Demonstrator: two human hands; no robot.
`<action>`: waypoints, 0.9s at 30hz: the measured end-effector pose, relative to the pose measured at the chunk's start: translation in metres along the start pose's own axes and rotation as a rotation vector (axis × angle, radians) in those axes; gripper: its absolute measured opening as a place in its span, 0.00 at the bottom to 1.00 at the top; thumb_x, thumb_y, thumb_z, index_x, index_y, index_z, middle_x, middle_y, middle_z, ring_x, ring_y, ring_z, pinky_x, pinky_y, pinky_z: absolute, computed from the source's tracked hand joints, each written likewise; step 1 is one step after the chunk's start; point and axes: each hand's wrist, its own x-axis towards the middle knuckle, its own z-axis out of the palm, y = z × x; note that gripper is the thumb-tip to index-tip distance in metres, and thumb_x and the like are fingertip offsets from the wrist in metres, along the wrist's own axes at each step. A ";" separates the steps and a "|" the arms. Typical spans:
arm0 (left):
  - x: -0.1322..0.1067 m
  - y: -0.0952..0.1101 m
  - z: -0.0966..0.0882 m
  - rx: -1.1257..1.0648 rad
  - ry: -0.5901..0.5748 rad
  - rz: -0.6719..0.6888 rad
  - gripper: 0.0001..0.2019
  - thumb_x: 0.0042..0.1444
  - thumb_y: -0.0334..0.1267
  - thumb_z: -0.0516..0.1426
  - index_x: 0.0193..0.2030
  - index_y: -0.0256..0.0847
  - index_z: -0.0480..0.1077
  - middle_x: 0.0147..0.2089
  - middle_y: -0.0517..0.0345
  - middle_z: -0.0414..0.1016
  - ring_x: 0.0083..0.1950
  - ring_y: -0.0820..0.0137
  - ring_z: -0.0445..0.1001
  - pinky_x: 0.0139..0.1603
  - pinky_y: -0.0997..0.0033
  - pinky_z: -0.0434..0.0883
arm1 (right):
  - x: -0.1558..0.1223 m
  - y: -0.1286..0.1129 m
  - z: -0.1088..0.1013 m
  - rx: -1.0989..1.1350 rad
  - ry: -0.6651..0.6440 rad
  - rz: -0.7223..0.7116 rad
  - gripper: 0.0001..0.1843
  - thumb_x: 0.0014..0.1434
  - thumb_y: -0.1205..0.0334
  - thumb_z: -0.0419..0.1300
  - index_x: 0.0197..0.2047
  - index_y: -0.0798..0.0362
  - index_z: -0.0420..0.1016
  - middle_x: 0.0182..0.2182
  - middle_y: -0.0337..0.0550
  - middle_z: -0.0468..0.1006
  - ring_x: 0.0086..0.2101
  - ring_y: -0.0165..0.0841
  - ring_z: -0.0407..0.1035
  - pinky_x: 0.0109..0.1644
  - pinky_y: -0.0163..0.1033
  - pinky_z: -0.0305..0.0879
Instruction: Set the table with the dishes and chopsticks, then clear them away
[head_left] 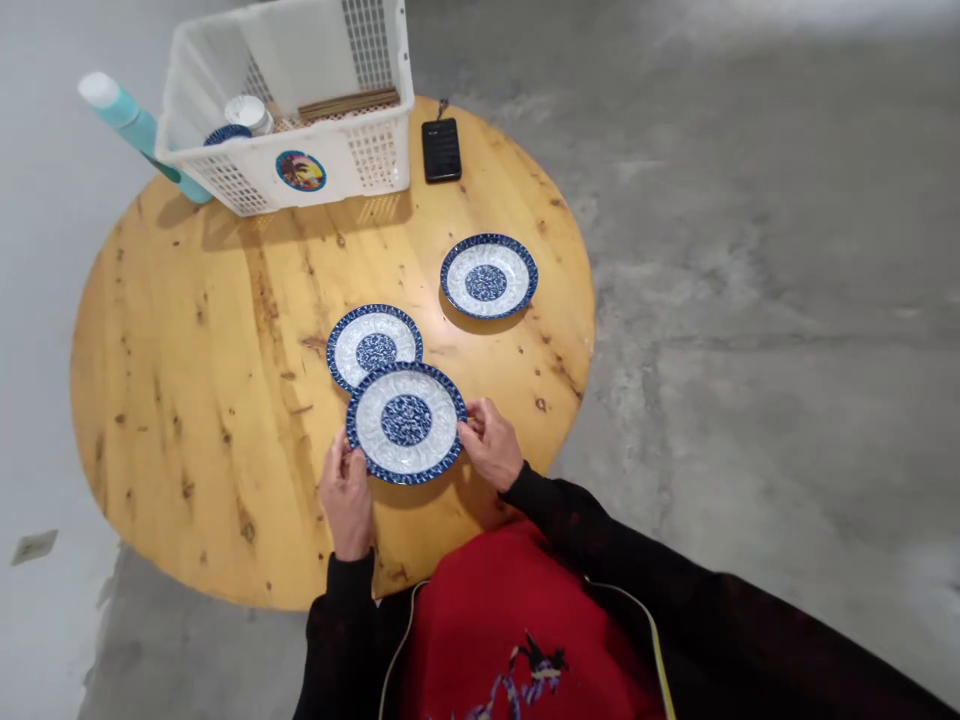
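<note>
Fingers at opposite edges, blue-rimmed plate between

Soft, fairly even light comes from above; the white basket throws a patterned shadow across the table. Pale glare washes the floor at upper right. Fine detail looks slightly blurred.

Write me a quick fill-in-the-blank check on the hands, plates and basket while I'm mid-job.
1. The left hand and right hand hold a plate with a rim coloured ____.
2. With the partly covered plate and the far plate, that makes ____ plates outside the basket.
3. In this view, the black device lies to the ____ of the basket.

Missing words: blue; three; right.
</note>
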 end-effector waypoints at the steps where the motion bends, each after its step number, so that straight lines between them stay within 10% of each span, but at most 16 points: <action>1: -0.010 -0.006 -0.002 -0.034 -0.056 -0.045 0.24 0.62 0.44 0.56 0.64 0.40 0.70 0.55 0.49 0.77 0.53 0.65 0.76 0.55 0.67 0.73 | -0.014 0.007 0.001 -0.013 0.039 0.029 0.09 0.57 0.55 0.53 0.38 0.49 0.62 0.23 0.33 0.70 0.21 0.29 0.64 0.27 0.35 0.60; 9: -0.029 -0.045 -0.020 -0.097 -0.251 -0.106 0.24 0.60 0.37 0.57 0.63 0.35 0.70 0.62 0.45 0.75 0.64 0.57 0.72 0.65 0.58 0.68 | -0.079 0.040 0.026 -0.020 0.220 0.159 0.10 0.51 0.54 0.54 0.36 0.49 0.64 0.26 0.38 0.73 0.24 0.32 0.66 0.30 0.37 0.62; 27: 0.013 -0.057 -0.006 -0.104 -0.405 0.049 0.23 0.58 0.36 0.54 0.60 0.36 0.71 0.57 0.47 0.77 0.59 0.60 0.74 0.65 0.59 0.67 | -0.069 0.061 0.048 0.002 0.342 0.191 0.08 0.51 0.58 0.54 0.36 0.49 0.64 0.29 0.41 0.76 0.28 0.36 0.72 0.36 0.40 0.69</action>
